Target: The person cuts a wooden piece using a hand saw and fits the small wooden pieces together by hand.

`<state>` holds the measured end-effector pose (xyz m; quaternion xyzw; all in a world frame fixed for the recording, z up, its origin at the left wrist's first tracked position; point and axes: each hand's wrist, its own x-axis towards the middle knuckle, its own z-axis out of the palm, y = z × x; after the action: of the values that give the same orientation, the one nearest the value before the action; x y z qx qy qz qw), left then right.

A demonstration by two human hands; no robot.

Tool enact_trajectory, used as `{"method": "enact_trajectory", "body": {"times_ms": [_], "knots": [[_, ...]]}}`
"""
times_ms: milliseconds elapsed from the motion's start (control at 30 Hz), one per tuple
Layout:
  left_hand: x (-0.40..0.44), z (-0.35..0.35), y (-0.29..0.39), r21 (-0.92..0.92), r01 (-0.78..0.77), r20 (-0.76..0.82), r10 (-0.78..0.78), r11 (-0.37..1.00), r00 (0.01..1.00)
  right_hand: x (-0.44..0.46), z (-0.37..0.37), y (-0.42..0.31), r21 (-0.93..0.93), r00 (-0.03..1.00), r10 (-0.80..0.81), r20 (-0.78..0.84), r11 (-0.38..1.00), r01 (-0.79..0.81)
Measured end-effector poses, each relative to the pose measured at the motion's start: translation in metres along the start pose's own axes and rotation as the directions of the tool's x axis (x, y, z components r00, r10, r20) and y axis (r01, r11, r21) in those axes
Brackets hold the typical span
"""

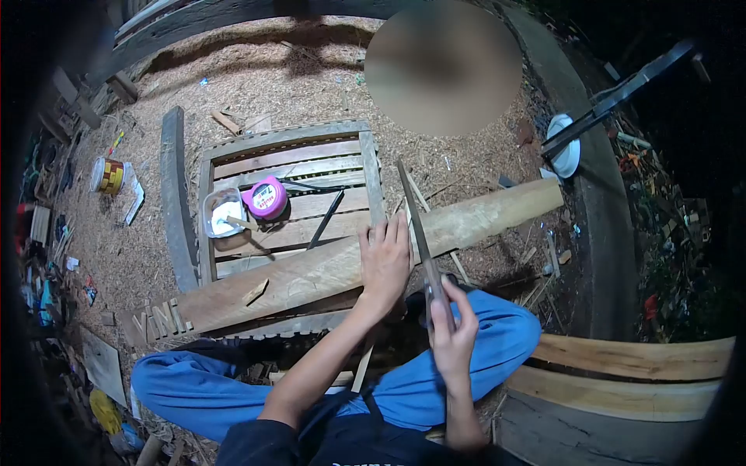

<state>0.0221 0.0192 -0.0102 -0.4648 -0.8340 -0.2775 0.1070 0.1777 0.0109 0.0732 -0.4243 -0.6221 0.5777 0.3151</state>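
My left hand (387,260) lies on a long wooden plank (311,276), fingers stretched out and pointing away from me. Wrapped in my right hand (453,334) is the handle of a handsaw (418,225), seen almost edge-on. Its long tapering blade crosses above the plank, close beside my left fingers. Thin wood strips (417,190) stick out near the blade, and I cannot tell whether my left hand touches one. Several short cut sticks (162,318) and a wood chip (255,292) rest on the plank's left part.
Under the plank stands a slatted wooden frame (330,225). It bears a pink tape measure (269,199), a plastic tub (223,213) and a dark pencil-like stick (326,218). A beam (177,194) and a patterned can (108,175) are left; boards (622,380) lie right.
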Motion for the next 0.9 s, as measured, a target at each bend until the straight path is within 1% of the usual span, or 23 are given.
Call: {"method": "enact_trajectory", "body": {"times_ms": [100,167,233,300,333,400,433,500,533,600,633,667,700,767,833,900], "knots": [[0.001,-0.002,-0.003,-0.044,0.001,0.001,-0.001,0.999,1.000,0.026,0.012,0.000,-0.014,1.000,0.027,0.010,1.000,-0.027],[0.003,-0.005,-0.004,-0.066,0.013,0.002,-0.013,0.998,1.000,0.029,0.014,-0.005,-0.075,0.999,-0.021,0.025,0.997,0.023],[0.004,-0.004,0.000,-0.053,0.027,0.012,-0.026,0.998,1.000,-0.003,-0.004,0.000,-0.082,0.989,-0.146,0.019,0.986,0.147],[0.008,-0.002,0.001,-0.074,0.042,0.008,-0.042,0.996,0.999,-0.023,-0.015,-0.004,0.013,0.993,0.114,0.015,0.993,-0.114],[0.007,-0.003,0.002,-0.063,0.036,0.000,-0.037,0.997,0.999,-0.015,-0.011,-0.001,0.014,0.993,0.121,0.013,0.992,-0.121],[0.002,-0.003,0.001,-0.064,0.029,0.013,-0.028,0.998,1.000,0.020,0.008,0.002,-0.075,1.000,-0.028,0.000,0.997,0.028],[0.001,-0.003,0.001,-0.054,0.027,0.008,-0.027,0.998,1.000,0.038,0.015,-0.002,-0.027,0.999,0.018,0.027,0.999,-0.018],[0.002,-0.005,-0.001,-0.030,0.032,0.055,-0.031,0.999,0.998,0.041,0.014,-0.010,-0.045,0.999,0.026,0.040,0.999,-0.024],[0.003,-0.004,-0.001,-0.075,0.031,0.019,-0.030,0.997,0.999,0.031,0.007,-0.008,-0.048,0.999,0.018,0.042,0.999,-0.016],[0.002,-0.003,0.000,-0.101,0.032,0.015,-0.030,0.994,0.999,-0.005,-0.013,-0.001,-0.059,1.000,-0.015,0.021,0.998,0.017],[0.003,-0.002,0.001,-0.116,0.034,0.012,-0.033,0.993,0.999,-0.005,-0.015,0.000,-0.069,0.999,-0.022,0.027,0.997,0.023],[0.003,-0.003,0.002,-0.107,0.033,-0.014,-0.034,0.994,0.999,-0.008,-0.014,0.000,-0.041,1.000,-0.001,0.017,0.999,0.001],[0.000,-0.003,0.002,-0.105,0.028,-0.001,-0.029,0.994,1.000,-0.015,-0.013,-0.001,-0.001,1.000,0.030,-0.004,1.000,-0.030],[0.002,-0.003,0.002,-0.073,0.050,0.017,-0.048,0.996,0.999,0.012,0.000,-0.012,-0.005,1.000,0.029,-0.004,1.000,-0.029],[0.002,-0.005,0.001,-0.075,0.041,0.024,-0.039,0.996,0.999,0.034,0.006,-0.017,-0.038,0.991,0.125,0.043,0.992,-0.124],[0.005,-0.006,0.001,-0.084,0.054,0.019,-0.053,0.995,0.998,0.021,-0.001,-0.010,-0.075,0.995,0.091,0.037,0.993,-0.088]]}}
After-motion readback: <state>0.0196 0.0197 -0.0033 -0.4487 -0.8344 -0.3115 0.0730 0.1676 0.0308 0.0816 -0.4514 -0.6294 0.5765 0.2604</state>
